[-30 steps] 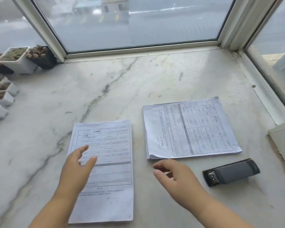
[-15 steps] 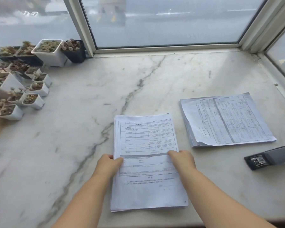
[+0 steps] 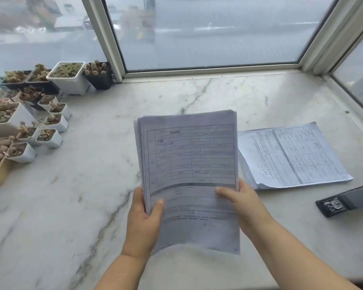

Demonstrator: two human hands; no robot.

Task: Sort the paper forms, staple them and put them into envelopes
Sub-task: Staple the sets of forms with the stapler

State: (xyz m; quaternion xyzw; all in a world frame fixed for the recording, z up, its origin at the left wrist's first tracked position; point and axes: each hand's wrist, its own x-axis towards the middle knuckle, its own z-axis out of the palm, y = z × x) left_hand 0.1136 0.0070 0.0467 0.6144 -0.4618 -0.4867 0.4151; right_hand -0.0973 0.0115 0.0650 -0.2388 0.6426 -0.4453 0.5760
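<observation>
desk [image 3: 92, 185] is a marble window ledge, wide and bare in the middle, so i have room to work. lifted stack of forms [image 3: 189, 164] is in both hands above the near edge of the desk, clear of the surface, top sheet facing me, far end fanned with several sheet edges showing at the top left corner. second stack [image 3: 289, 155] lies flat on the desk just to the right, turned sideways, well squared on top but stepped along its near edge. stapler [image 3: 348, 200] sits near the right edge, nearer me than the second stack, apart from it. plant pots [image 3: 50, 122] cluster at the left, well apart from the paper.

left hand [image 3: 144, 222] grips the left edge, thumb on top, fingers curled under. right hand [image 3: 245, 204] holds the right edge the same way, thumb across the print. both clamped on the lifted stack.

step as i read it: square this stack before sorting. to do it well: loosen the pinch slightly, stand the stack on its short edge on the desk, tap, turn to the long edge, tap again. keep thumbs light so sheets can slide. paper sags in the middle, so support low. risk: loose top sheets slipping toward the second stack and mixing. no envelopes in view.
</observation>
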